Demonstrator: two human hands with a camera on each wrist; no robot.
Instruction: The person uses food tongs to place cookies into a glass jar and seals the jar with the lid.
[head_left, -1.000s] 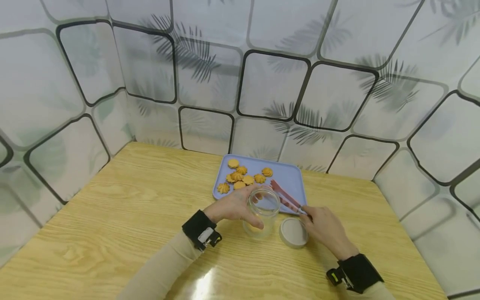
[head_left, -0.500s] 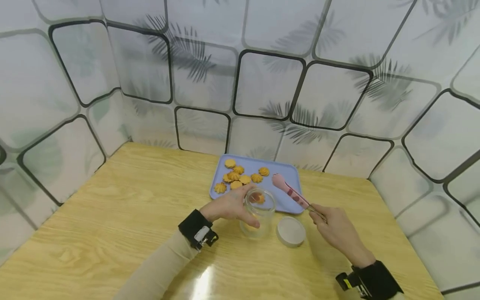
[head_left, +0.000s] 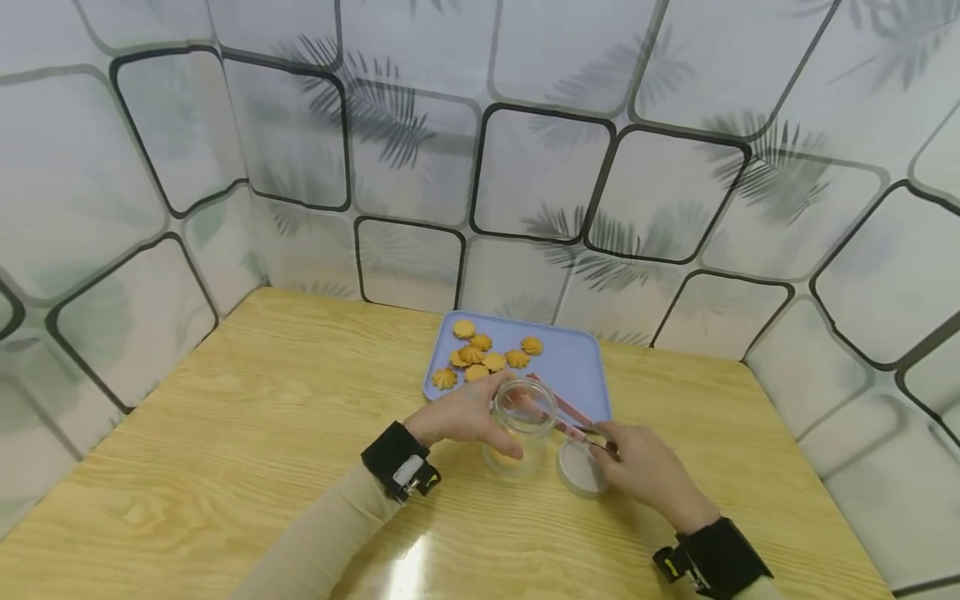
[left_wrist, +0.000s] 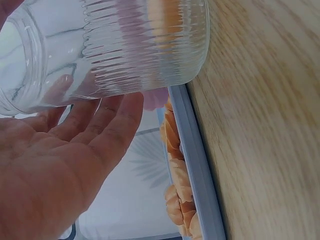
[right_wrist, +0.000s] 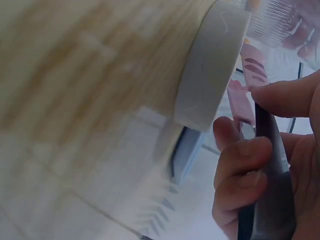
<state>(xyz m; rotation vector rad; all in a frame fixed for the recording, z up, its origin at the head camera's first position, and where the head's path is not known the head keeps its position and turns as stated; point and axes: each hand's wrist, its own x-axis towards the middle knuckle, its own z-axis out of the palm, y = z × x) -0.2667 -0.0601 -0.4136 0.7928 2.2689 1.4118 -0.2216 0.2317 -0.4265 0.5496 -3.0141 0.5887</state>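
Observation:
My left hand [head_left: 468, 414] grips a clear glass jar [head_left: 517, 454], thumb on the near side and fingers round the far side. The jar stands upright and uncovered on the table, with ribbed lower walls [left_wrist: 145, 55]. My right hand [head_left: 648, 471] holds pink-tipped tongs [head_left: 572, 431] by their dark metal handles [right_wrist: 272, 150]. Their tips lie behind the jar, over the tray; pink shows through the glass. An orange cookie [left_wrist: 165, 20] also shows through the jar; I cannot tell whether it is inside or behind. Several cookies [head_left: 472, 354] lie on the blue tray [head_left: 573, 358].
A round whitish lid [head_left: 579, 475] lies on the wooden table [head_left: 315, 400] just right of the jar, partly under my right hand. A patterned curtain [head_left: 420, 267] rises behind the tray and along both sides.
The tongs first lifted and swung right, then came back left and lower, their tips now behind the jar. My right hand moved with them. My left hand and the jar stay in place.

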